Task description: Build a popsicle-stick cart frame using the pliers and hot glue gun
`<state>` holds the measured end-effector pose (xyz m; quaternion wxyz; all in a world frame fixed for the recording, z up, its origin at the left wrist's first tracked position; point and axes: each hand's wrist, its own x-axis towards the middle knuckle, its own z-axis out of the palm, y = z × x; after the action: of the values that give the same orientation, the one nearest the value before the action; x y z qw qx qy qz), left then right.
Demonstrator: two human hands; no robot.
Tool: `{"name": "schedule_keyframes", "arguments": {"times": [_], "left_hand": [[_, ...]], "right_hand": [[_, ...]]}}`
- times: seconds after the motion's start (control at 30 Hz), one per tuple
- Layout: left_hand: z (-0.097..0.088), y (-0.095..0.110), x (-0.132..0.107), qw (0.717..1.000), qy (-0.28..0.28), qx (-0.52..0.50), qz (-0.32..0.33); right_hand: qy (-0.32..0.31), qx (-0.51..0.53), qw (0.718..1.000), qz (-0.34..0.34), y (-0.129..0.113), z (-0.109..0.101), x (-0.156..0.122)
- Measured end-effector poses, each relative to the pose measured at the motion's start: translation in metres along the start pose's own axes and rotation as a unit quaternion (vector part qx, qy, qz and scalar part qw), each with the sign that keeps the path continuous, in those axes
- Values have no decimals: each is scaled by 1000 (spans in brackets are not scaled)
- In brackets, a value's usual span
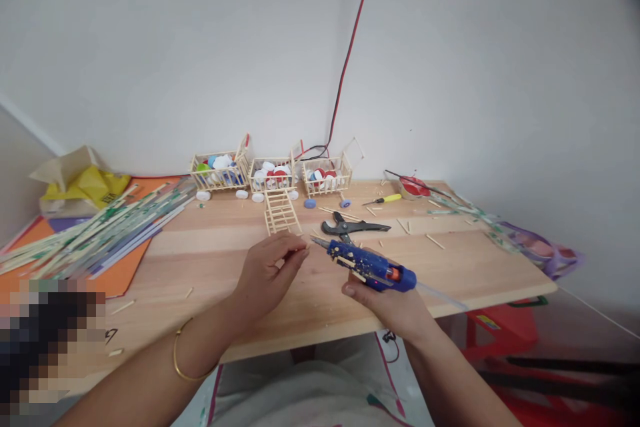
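Note:
My right hand [389,303] grips a blue hot glue gun [369,266] over the wooden table [210,253], its nozzle aimed left. My left hand [270,271], with a gold bangle at the wrist, pinches a short thin wooden stick [300,251] right at the nozzle tip. Just beyond the hands lies a small ladder-like stick frame [281,211] and black cutting pliers [350,226].
Three small stick-built carts [273,175] filled with bottle caps stand at the table's back edge. A pile of long sticks in wrappers [95,230] lies left on orange paper. A screwdriver [384,199], a red tape roll [413,187] and loose sticks lie right. A red cable [350,47] hangs down the wall.

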<state>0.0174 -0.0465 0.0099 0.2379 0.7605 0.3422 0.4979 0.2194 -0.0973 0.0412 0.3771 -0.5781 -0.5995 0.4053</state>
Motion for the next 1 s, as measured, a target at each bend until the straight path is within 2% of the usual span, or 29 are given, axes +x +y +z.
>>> {"name": "schedule_keyframes", "arguments": {"times": [0.23, 0.37, 0.5, 0.6, 0.7, 0.83, 0.9, 1.0], "left_hand": [[0, 1, 0, 1000, -3, 1, -14], [-1, 4, -1, 998, -24, -16, -55], [-2, 6, 0, 987, -45, -97, -121], [-3, 6, 1, 956, -87, -198, -200], [-2, 5, 3, 906, -121, -295, -278], [0, 2, 4, 848, -122, -378, -351], [1, 3, 4, 835, -113, -395, -365], [1, 3, 5, 837, -104, -389, -371]], "right_hand": [[-1, 2, 1000, -14, 4, -2, -1], [20, -10, 1000, -9, 5, -2, -1], [31, -24, 999, 9, 4, -2, 0], [23, -29, 999, 5, 5, -2, 1], [24, -38, 999, 0, 7, -4, 2], [9, -66, 998, -4, 8, -9, 2], [-3, -80, 997, -10, 9, -11, 1], [-13, -90, 996, -5, 10, -11, 0]]}}
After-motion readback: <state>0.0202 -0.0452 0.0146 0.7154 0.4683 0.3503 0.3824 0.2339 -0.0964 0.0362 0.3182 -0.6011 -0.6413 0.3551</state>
